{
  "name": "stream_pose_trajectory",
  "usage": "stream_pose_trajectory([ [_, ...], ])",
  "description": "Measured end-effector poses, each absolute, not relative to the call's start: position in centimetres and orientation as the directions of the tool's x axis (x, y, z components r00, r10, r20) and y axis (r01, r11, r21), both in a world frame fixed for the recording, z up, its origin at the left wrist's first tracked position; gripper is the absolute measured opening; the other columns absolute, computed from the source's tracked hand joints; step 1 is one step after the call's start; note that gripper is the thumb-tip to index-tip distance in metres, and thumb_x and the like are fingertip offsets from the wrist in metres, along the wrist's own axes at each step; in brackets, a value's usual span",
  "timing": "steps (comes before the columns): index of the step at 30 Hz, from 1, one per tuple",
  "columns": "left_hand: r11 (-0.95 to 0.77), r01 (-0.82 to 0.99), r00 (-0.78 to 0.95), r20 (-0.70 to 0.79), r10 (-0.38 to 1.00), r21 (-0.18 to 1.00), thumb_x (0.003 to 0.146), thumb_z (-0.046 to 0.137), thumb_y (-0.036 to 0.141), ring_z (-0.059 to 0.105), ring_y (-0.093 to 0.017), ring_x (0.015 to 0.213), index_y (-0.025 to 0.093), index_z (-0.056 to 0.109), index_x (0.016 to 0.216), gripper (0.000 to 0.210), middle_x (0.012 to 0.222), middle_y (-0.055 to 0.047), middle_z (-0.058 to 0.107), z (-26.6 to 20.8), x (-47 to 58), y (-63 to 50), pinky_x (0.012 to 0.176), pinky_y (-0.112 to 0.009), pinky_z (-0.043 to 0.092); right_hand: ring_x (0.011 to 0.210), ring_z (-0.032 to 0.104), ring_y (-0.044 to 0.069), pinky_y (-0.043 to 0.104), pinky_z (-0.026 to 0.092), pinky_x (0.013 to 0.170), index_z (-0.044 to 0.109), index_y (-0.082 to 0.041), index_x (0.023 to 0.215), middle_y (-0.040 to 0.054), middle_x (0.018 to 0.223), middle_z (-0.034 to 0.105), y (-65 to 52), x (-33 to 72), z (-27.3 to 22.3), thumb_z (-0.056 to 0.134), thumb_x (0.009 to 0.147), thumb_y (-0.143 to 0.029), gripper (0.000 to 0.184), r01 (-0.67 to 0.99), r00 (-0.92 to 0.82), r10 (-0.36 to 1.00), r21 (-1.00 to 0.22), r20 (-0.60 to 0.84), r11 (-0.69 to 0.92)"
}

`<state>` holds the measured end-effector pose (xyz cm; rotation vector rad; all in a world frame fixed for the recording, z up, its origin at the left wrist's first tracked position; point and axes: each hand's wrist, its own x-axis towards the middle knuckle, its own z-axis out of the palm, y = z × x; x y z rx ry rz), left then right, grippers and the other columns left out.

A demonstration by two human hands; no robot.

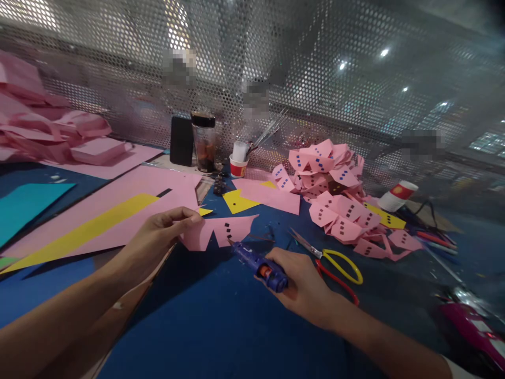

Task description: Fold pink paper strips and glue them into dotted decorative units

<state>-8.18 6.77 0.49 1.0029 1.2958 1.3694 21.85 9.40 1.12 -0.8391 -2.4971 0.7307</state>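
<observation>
My left hand [168,227] pinches one end of a pink paper strip [236,226] that has notched cuts and a short row of small black squares. In my right hand [302,279] is a blue glue gun [258,266], gripped from the side. Its nozzle points left and reaches the paper's lower edge by the squares; whether it touches is hard to tell. Scissors [327,255] with yellow and red handles lie just beyond my right hand. Behind the strip, yellow paper [236,202] lies partly under a pink paper piece [276,196].
A heap of pink paper pieces [343,210] with dark squares stands at the right, near a tipped paper cup [397,196]. Pink sheets [118,192] cover the left. A jar [204,142], a black box [181,141] and a red-white cup [238,167] stand along the perforated metal wall [236,63].
</observation>
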Motion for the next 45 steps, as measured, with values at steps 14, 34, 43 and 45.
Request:
stream_pose_trajectory([
  [14, 0.033, -0.109, -0.177, -0.052, 0.983, 0.994, 0.075, 0.079, 0.038, 0.050, -0.010, 0.064, 0.020, 0.071, 0.079, 0.020, 0.077, 0.001, 0.063, 0.03, -8.55, 6.96, 0.058, -0.020, 0.042, 0.077, 0.060, 0.016, 0.027, 0.041, 0.069, 0.056, -0.022, 0.095, 0.0006, 0.087, 0.064, 9.31, 21.78, 1.03, 0.060, 0.084, -0.016, 0.014, 0.424, -0.742, 0.635, -0.583, 0.216, 0.693],
  [34, 0.046, -0.093, -0.146, -0.059, 0.987, 0.995, 0.079, 0.077, 0.039, 0.050, -0.010, 0.066, 0.020, 0.069, 0.081, 0.021, 0.079, 0.002, 0.061, 0.23, -8.62, 6.83, 0.060, -0.021, 0.042, 0.079, 0.062, 0.017, 0.027, 0.044, 0.070, 0.057, -0.021, 0.095, 0.0017, 0.088, 0.066, 9.44, 21.91, 1.37, 0.062, 0.084, -0.014, 0.014, 0.441, -0.720, 0.655, -0.578, 0.229, 0.687],
  [43, 0.027, -0.089, -0.160, -0.041, 0.986, 0.996, 0.078, 0.078, 0.037, 0.049, -0.010, 0.065, 0.020, 0.070, 0.077, 0.019, 0.079, 0.002, 0.062, 0.36, -8.48, 6.85, 0.059, -0.021, 0.041, 0.079, 0.063, 0.017, 0.027, 0.045, 0.070, 0.057, -0.022, 0.095, 0.0021, 0.088, 0.066, 9.46, 21.86, 1.33, 0.063, 0.084, -0.015, 0.014, 0.446, -0.719, 0.658, -0.579, 0.223, 0.683],
  [45, 0.024, -0.094, -0.161, -0.039, 0.986, 0.995, 0.077, 0.078, 0.037, 0.049, -0.011, 0.065, 0.019, 0.071, 0.078, 0.019, 0.079, 0.001, 0.062, 0.41, -8.43, 6.86, 0.059, -0.021, 0.041, 0.079, 0.063, 0.017, 0.027, 0.045, 0.070, 0.057, -0.022, 0.095, 0.0023, 0.088, 0.066, 9.45, 21.87, 1.32, 0.063, 0.084, -0.015, 0.014, 0.444, -0.719, 0.659, -0.582, 0.222, 0.681],
])
